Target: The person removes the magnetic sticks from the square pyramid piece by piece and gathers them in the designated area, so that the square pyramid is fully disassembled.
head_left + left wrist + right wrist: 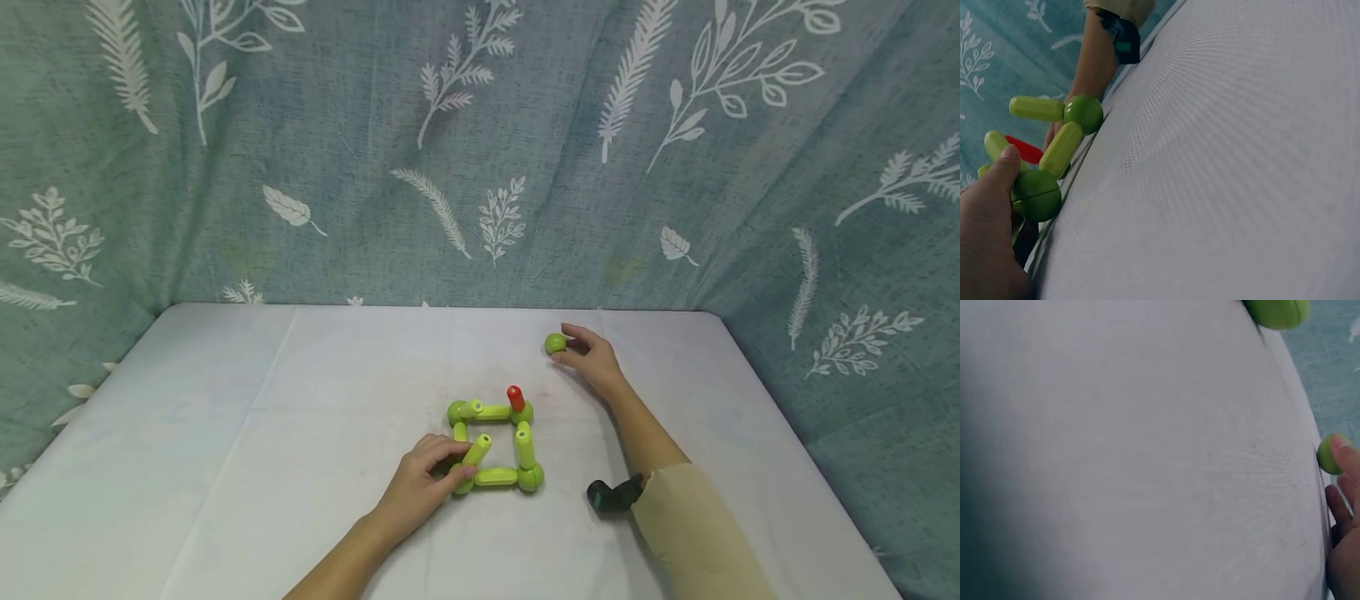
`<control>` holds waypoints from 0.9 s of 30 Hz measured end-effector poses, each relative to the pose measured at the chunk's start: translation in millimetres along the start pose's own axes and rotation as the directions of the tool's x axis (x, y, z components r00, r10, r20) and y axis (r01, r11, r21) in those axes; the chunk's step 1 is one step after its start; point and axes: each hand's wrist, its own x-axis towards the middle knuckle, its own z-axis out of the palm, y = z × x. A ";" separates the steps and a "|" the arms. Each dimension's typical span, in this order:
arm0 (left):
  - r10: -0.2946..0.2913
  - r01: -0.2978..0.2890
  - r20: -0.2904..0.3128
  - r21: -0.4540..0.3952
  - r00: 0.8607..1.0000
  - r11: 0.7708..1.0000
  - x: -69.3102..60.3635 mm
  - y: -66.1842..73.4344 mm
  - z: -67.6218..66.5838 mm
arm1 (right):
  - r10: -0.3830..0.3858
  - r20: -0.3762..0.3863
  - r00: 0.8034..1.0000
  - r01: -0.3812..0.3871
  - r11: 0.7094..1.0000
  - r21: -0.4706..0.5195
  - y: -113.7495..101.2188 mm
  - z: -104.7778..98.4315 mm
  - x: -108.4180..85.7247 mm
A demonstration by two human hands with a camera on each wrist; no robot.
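Note:
A square frame of light green rods [496,477] and darker green balls [530,477] lies on the table, with rods standing up from its corners and one red rod [515,397] at the back right corner. My left hand [423,475] grips the front left corner by its upright rod [477,450]; its thumb lies against that rod beside the corner ball [1037,195] in the left wrist view. Behind the frame and to its right, my right hand [592,362] pinches a loose green ball [555,344] between thumb and fingers, low over the tabletop.
The white-covered table [225,417] runs back to a leaf-patterned green-blue cloth [337,167], which also hangs along the sides. A dark wrist device [615,496] sticks out from the right sleeve [697,533], just above the table.

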 end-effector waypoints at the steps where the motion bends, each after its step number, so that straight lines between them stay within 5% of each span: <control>1: -0.010 0.010 0.005 -0.007 1.000 1.000 -1.0 -2.5 0.1 | -0.001 -0.018 1.000 0.001 1.000 -0.005 0.3 -0.4 -2.6; 8: -0.128 0.138 0.082 -0.132 0.988 0.982 -3.0 -6.2 -4.9 | -0.087 -0.180 0.980 0.086 0.996 -0.018 3.5 -1.6 -31.9; 13: -0.073 0.094 0.130 -0.159 0.989 0.983 -3.7 -7.6 -6.2 | -0.140 -0.182 0.973 0.152 0.987 0.057 4.2 -1.7 -51.7; 19: -0.095 0.108 0.115 -0.122 0.989 0.987 3.0 15.6 -10.4 | -0.224 -0.051 0.973 0.229 0.963 0.142 -12.0 9.9 -72.5; 23: -0.130 0.138 0.093 -0.084 0.987 0.987 6.3 24.3 -12.9 | -0.312 0.097 0.945 0.288 0.935 0.207 -28.4 23.5 -82.9; 27: -0.149 0.155 0.088 -0.072 0.985 0.985 6.7 23.6 -12.7 | -0.336 0.217 0.917 0.307 0.939 0.157 -39.4 36.3 -88.9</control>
